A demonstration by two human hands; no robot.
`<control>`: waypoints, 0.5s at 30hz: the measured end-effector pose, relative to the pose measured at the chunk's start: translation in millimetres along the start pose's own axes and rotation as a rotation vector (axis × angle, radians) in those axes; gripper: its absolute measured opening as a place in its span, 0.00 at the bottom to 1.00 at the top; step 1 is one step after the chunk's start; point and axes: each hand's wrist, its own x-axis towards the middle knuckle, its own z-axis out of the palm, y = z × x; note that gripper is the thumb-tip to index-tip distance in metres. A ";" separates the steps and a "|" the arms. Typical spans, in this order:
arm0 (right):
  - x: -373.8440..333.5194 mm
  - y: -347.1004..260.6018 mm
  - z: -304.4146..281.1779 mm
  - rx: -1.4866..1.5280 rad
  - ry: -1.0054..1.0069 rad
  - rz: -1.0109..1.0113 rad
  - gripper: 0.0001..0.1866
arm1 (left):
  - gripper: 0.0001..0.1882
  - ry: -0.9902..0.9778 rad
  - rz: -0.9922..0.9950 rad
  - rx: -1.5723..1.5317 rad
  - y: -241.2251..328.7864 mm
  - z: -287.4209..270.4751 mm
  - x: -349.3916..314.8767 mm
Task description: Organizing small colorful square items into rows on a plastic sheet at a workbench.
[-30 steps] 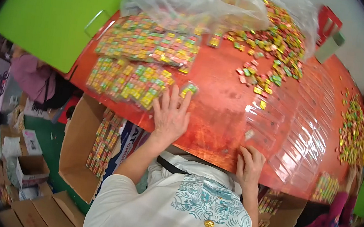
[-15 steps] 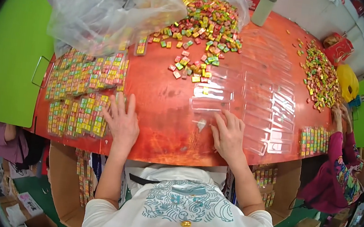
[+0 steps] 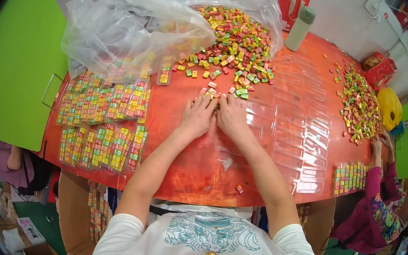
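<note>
My left hand (image 3: 199,116) and my right hand (image 3: 232,116) are side by side over the middle of the red table. Their fingers bend in over a few small wrapped candies (image 3: 212,91) at the near end of a large candy pile (image 3: 244,41); the fingertips are partly hidden. Empty clear plastic trays (image 3: 289,127) overlap in rows beside my right forearm. Left of my left arm, trays filled with red, yellow and green candies (image 3: 102,141) lie in two rows. One part-filled tray (image 3: 164,76) sits apart beyond them.
A crumpled clear plastic bag (image 3: 134,29) covers the far left. Beside the pile stands a pale green bottle (image 3: 299,30). A loose red candy (image 3: 239,189) lies near the front edge. At right, a co-worker's hands (image 3: 381,142) are by another candy pile (image 3: 360,105).
Both hands have moved forward and inward, from beside the filled trays and the clear trays to the loose candies. The view has shifted, so the table sits lower in the picture.
</note>
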 end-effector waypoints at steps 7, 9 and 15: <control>7.7 -14.3 -17.5 0.545 -0.085 -0.024 0.14 | 0.25 0.033 -0.235 -0.446 -9.1 -46.4 -62.1; 9.2 -8.9 -17.7 0.480 -0.048 -0.052 0.13 | 0.23 0.108 -0.313 -0.515 -18.2 -52.7 -76.8; -2.6 -34.0 -25.2 0.258 -0.138 -0.171 0.11 | 0.24 -0.018 -0.358 -0.220 -31.4 -77.7 -74.0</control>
